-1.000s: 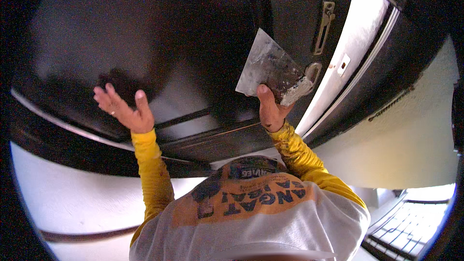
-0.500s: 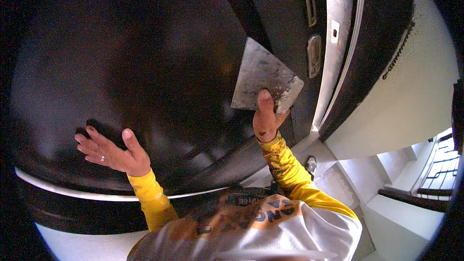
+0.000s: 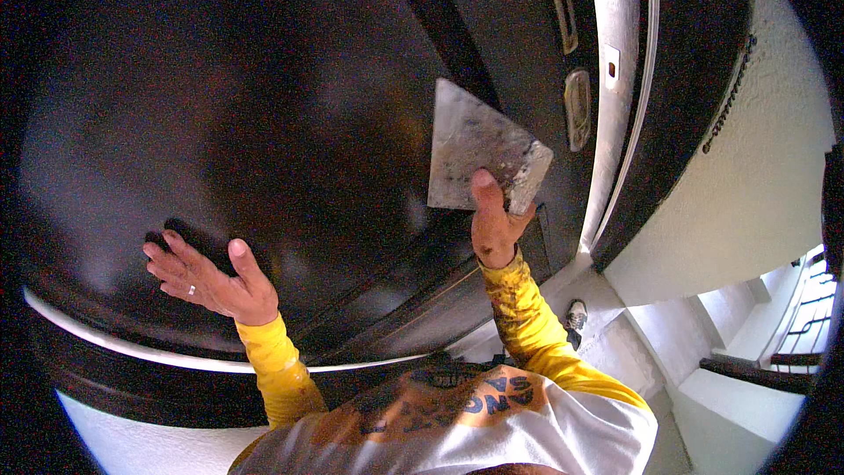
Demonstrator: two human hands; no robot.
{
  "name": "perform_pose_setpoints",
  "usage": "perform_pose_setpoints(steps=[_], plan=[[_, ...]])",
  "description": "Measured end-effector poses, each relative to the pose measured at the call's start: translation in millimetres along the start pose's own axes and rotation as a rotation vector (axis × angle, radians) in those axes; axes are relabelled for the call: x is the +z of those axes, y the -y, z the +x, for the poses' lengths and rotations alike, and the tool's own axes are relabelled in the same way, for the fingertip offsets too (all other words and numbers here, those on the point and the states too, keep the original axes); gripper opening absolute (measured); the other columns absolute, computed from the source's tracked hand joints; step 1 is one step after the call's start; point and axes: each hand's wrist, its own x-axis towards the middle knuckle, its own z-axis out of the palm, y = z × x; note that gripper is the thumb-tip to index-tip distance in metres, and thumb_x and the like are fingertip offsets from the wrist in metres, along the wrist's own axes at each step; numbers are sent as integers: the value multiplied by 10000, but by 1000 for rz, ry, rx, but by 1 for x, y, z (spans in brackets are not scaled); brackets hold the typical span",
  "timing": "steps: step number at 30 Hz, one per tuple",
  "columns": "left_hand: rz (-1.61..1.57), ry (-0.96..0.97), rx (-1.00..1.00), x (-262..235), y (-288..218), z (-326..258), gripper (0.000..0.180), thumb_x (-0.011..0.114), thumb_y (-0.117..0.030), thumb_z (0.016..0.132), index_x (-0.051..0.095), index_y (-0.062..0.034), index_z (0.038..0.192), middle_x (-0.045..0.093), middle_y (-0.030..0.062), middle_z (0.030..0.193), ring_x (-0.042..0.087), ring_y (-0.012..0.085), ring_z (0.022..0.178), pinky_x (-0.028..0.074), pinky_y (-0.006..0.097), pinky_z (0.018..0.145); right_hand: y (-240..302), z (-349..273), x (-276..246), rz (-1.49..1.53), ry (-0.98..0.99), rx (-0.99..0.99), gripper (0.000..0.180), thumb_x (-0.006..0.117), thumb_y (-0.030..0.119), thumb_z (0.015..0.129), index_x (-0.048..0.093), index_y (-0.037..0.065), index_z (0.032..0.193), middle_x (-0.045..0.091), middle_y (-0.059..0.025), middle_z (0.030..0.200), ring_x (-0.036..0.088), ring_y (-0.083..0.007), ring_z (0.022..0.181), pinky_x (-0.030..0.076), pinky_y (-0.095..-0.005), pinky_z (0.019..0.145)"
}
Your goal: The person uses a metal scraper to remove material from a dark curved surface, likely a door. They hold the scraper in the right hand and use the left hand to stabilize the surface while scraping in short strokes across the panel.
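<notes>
While the right hand grips a scraper against the dark door | left hand open, flat alongside | surface looks mostly coated.

daylight is pouring in from the right, the dark door is staying dim with a soft sheen, edges are bending and blackening.

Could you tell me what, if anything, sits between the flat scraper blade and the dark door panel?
Nothing visible does: the right hand holds the scraper blade right against the dark door; the left hand rests apart.
</notes>
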Motion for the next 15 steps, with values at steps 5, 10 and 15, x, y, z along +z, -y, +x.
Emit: perform_pose_setpoints(steps=[5,10,15], plan=[[7,-8,-2,-1,-1,0,786,421,-581,978,313,-40,1538,207,234,1610,142,461,1485,69,638,1155,8,6,5,11,-16,-21,219,740,171,864,684,25,1017,705,-43,955,651,-142,861,527,-308,776],[36,-4,4,-2,-3,1,765,394,-562,996,284,-42,1547,205,228,1612,139,467,1482,69,609,1169,25,13,21,-46,88,20,296,741,155,869,652,22,1118,683,-30,1028,631,-136,896,501,-298,808],[30,2,-4,-4,-3,1,754,394,-551,999,291,-41,1545,208,227,1612,144,460,1483,71,608,1169,36,18,30,-42,68,5,236,754,226,869,703,22,976,718,-39,909,660,-136,814,527,-307,724]])
